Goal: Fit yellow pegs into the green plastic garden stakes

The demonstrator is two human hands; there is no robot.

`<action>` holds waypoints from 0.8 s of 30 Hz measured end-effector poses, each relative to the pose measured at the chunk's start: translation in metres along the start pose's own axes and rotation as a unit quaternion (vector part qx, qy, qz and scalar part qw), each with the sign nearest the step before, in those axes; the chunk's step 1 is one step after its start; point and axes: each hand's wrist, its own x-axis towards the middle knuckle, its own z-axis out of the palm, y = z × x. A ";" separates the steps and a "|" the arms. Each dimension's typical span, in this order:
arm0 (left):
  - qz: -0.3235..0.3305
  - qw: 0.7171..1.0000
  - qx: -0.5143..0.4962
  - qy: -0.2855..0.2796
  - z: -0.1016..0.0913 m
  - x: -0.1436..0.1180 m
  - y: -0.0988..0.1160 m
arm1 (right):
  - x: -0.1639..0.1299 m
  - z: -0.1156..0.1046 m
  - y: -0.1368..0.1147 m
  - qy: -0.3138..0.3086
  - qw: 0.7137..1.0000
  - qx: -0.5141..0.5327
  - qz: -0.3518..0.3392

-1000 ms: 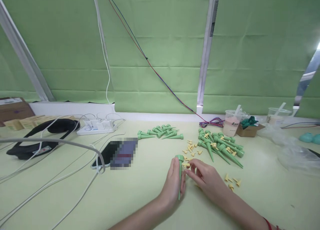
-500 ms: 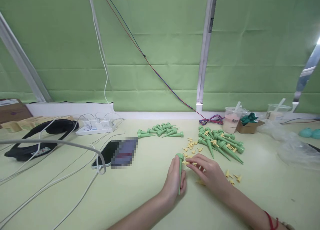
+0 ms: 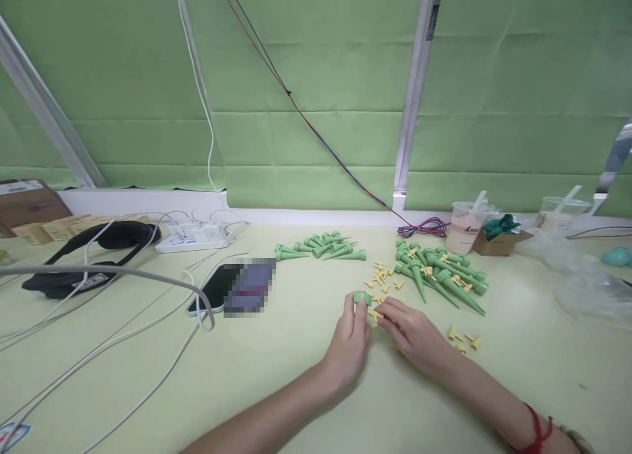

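Observation:
My left hand (image 3: 347, 345) is wrapped round a green plastic spike (image 3: 362, 298). Only the spike's ridged cap shows above the fingers; its shaft is hidden in the hand. Just to the right, my right hand (image 3: 419, 337) pinches a small yellow plastic valve (image 3: 374, 315) between thumb and fingertips, close beside the cap. Loose yellow pieces (image 3: 379, 277) lie scattered beyond the hands. A heap of green spikes (image 3: 447, 276), with some yellow pieces on it, is at the right. Farther left lies a smaller group of green spikes (image 3: 323, 247).
More yellow pieces (image 3: 455, 334) lie right of my right forearm. At left are a phone (image 3: 212, 289), a power strip (image 3: 195, 237), a black headset-like strap (image 3: 54, 276) and trailing white cables. A pink drink cup (image 3: 463, 230), small cardboard box (image 3: 498, 242) and plastic bag (image 3: 587, 289) stand at right.
My left hand has turned, and the spike's shaft, visible before, is now covered by the fingers. My right hand stays close by with the yellow valve. The camera view has shifted slightly.

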 end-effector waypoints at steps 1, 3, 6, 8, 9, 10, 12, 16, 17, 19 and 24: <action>0.017 1.000 0.014 -0.006 -0.001 0.000 -0.001 | 0.000 0.000 0.001 -0.004 1.000 0.000 -0.004; 0.049 0.997 0.053 -0.019 -0.002 0.001 -0.001 | -0.001 0.001 0.003 -0.006 1.000 0.003 -0.010; 0.099 0.988 0.110 -0.032 -0.004 0.000 0.000 | -0.001 0.002 0.002 -0.001 0.999 0.038 -0.006; 0.117 0.982 0.143 -0.038 -0.006 -0.001 0.001 | -0.001 0.003 -0.002 0.005 0.996 0.083 0.015; 0.121 0.979 0.156 -0.040 -0.007 -0.001 0.002 | -0.001 0.003 -0.004 0.006 0.993 0.110 0.032; 0.123 0.977 0.169 -0.046 -0.008 -0.001 0.002 | -0.001 0.003 -0.006 0.002 0.989 0.143 0.050; 0.128 0.971 0.192 -0.060 -0.011 0.001 0.003 | 0.000 0.004 -0.009 -0.015 0.970 0.225 0.089; 0.137 0.961 0.224 -0.088 -0.016 0.005 0.005 | 0.002 0.005 -0.009 -0.069 0.893 0.416 0.155; 0.137 0.959 0.228 -0.095 -0.017 0.006 0.005 | 0.002 0.005 -0.009 -0.085 0.866 0.462 0.171; 0.137 0.956 0.235 -0.105 -0.018 0.008 0.006 | 0.003 0.004 -0.007 -0.115 0.799 0.552 0.208; 0.146 0.957 0.228 -0.107 -0.021 0.007 0.008 | 0.004 -0.005 -0.007 -0.184 0.611 0.705 0.310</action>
